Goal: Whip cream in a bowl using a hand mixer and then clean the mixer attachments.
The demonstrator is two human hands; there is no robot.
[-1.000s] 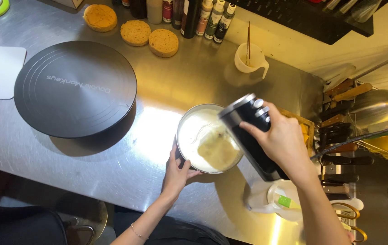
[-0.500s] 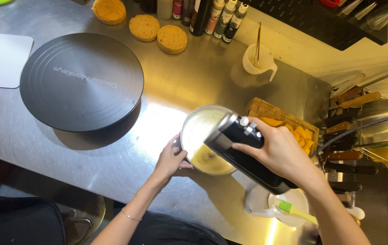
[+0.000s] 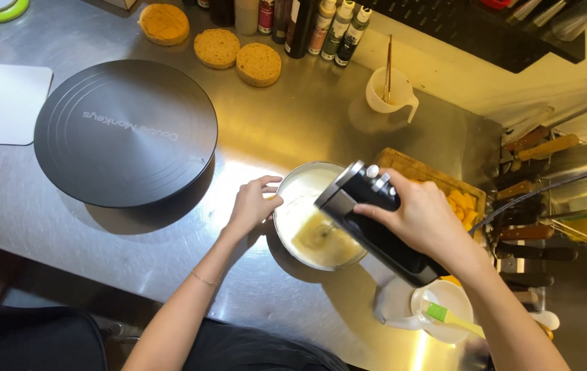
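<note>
Head view: a steel surface [image 3: 293, 130] is carrying a large dark round turntable [image 3: 125, 132] at the left. Right of it, a metal bowl [image 3: 286, 227] of pale cream is sitting near the front edge. The right hand [image 3: 420, 220] is gripping a black hand mixer [image 3: 376, 223] tilted into the bowl. The left hand [image 3: 252, 205] is grasping the bowl's rim.

Warm overhead light, hard glare on steel counter [image 3: 266, 137], bottom-left corner dim.

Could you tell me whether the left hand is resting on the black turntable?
No, the left hand grips the rim of the bowl, apart from the turntable.
</note>
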